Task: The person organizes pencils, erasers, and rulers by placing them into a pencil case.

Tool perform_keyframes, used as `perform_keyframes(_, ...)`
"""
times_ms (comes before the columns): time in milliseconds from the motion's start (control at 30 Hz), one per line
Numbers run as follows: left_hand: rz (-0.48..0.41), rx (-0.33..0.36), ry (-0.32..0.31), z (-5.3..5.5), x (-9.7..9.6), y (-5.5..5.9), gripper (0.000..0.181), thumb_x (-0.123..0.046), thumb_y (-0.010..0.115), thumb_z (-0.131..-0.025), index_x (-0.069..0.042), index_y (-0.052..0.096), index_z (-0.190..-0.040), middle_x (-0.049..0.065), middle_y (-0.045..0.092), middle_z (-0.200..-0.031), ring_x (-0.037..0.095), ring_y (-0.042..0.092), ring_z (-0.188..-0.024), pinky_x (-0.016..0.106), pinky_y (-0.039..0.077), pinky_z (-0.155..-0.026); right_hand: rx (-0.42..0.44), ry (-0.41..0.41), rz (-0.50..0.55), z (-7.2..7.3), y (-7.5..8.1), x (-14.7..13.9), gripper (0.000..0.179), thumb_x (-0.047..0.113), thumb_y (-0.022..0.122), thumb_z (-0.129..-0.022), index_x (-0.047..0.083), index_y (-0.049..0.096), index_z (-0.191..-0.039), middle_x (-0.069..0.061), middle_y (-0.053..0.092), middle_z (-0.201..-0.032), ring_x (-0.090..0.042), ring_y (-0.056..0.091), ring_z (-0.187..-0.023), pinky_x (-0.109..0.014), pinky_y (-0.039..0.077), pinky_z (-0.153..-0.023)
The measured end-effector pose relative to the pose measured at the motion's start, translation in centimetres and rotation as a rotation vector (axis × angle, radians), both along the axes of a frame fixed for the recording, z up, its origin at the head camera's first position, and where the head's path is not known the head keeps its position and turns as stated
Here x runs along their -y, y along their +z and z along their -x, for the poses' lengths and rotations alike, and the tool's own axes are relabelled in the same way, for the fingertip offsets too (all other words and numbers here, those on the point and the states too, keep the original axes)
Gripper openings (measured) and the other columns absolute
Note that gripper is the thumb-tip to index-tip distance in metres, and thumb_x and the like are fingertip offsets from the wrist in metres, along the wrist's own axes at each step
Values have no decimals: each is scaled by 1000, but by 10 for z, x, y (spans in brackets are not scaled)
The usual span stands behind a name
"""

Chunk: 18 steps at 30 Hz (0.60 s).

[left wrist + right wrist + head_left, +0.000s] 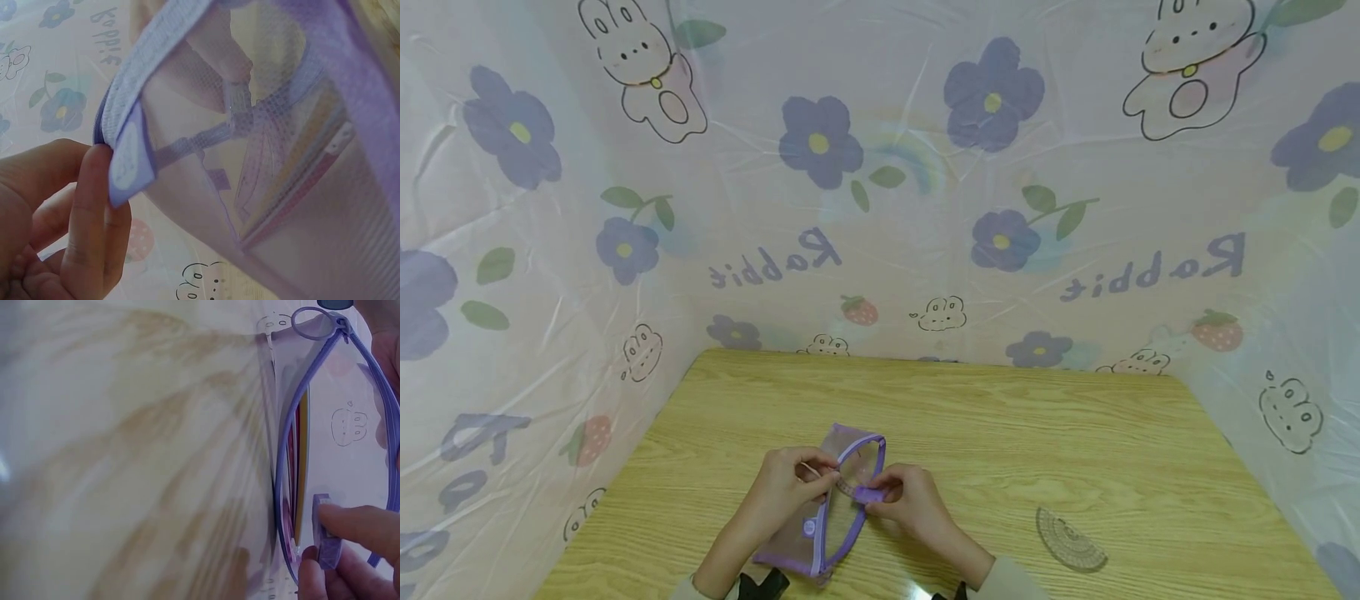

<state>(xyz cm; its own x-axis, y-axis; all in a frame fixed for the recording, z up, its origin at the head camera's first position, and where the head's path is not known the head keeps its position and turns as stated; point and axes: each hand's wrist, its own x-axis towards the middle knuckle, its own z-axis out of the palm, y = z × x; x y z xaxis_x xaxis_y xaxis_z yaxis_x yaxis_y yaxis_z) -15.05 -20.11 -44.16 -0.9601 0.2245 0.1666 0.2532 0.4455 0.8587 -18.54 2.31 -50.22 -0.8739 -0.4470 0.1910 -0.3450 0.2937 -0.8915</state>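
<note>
A purple-edged see-through mesh pencil case (pixel 790 537) lies on the table with its zip open. My left hand (pixel 790 487) pinches one zip edge; in the left wrist view a purple tab (pixel 132 164) sits by the fingertips. Between thumb and fingers of my right hand (pixel 917 504) is a small purple block (pixel 326 532), which looks like an eraser, held at the case's opening. Long thin items, one yellow (pixel 303 462) and others reddish, lie inside the case. Their exact kind is unclear.
To the right of my right hand, a clear protractor (pixel 1070 542) lies on the wood-grain table (pixel 970 417). A printed curtain (pixel 910 225) with flowers and rabbits encloses the table's back and sides.
</note>
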Motion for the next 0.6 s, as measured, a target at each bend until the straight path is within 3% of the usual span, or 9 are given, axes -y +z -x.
perform_keyframes(600, -1, 11, 6, 0, -1, 0, 9, -9, 74, -91, -3, 74, -98, 14, 70, -84, 13, 68, -63, 27, 60, -56, 33, 36, 20, -5, 2, 17, 21, -3, 86, -74, -3, 73, -91, -7, 71, -85, -5, 62, -68, -18, 56, -60)
